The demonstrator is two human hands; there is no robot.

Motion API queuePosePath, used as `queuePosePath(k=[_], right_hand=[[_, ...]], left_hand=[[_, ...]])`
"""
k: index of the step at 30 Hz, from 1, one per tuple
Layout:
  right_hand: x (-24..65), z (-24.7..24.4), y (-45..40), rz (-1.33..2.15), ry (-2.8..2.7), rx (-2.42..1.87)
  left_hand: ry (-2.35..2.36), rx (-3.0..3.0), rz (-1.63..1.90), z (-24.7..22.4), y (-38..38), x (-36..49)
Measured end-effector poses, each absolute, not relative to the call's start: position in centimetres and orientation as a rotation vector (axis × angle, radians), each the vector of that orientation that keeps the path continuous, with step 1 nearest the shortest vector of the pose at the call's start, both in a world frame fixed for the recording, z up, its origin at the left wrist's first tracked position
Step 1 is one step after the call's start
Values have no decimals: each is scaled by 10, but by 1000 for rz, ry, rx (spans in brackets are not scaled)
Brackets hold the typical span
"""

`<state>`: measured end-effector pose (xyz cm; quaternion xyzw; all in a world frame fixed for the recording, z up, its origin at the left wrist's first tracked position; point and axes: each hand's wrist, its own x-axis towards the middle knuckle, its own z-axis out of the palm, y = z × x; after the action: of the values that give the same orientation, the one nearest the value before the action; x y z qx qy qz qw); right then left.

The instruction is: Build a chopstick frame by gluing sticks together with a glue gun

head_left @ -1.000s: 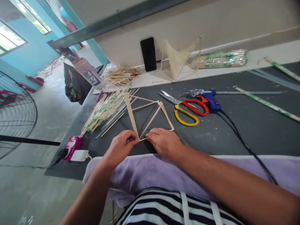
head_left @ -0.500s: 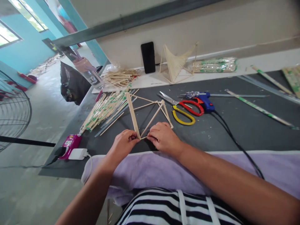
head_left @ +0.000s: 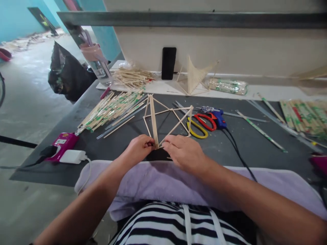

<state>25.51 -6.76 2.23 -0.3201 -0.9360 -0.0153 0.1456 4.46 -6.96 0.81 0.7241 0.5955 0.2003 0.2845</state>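
Note:
A frame of thin wooden sticks (head_left: 154, 119) stands on the dark tabletop in front of me, with several sticks side by side along one leaning edge. My left hand (head_left: 141, 148) is closed, its fingertips pinching the near lower corner of those sticks. Just to the right, my right hand (head_left: 185, 149) is closed around a thin stick at the same corner; its fingertips partly hide the hold. Past the frame on the right lie scissors (head_left: 198, 131) with red and yellow handles. A blue glue gun (head_left: 219, 119) lies beside them.
Wrapped chopsticks (head_left: 112, 110) spread at left, near a pink power strip (head_left: 62, 144). Behind stand a phone (head_left: 169, 63) and another stick model (head_left: 195, 76). A black cable (head_left: 240, 154) crosses the right side. A purple towel (head_left: 199, 182) covers the near edge.
My view has turned, bringing more of the right side into sight. The stick frame has been turned, so its left-side sticks now show. Both hands stay at its near corner.

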Motion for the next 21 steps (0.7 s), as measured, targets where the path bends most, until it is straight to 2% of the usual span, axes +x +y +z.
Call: queuePosePath(k=[5, 11, 21], right_hand=[[237, 18, -71, -113, -2906, -925], [231, 6, -70, -117, -2891, -1096], [232, -3, -62, -119, -2885, -909]], left_hand=[[1526, 2026, 496, 7, -64, 41], [1495, 1967, 480, 9, -59, 39], [1360, 1835, 375, 13, -44, 35]])
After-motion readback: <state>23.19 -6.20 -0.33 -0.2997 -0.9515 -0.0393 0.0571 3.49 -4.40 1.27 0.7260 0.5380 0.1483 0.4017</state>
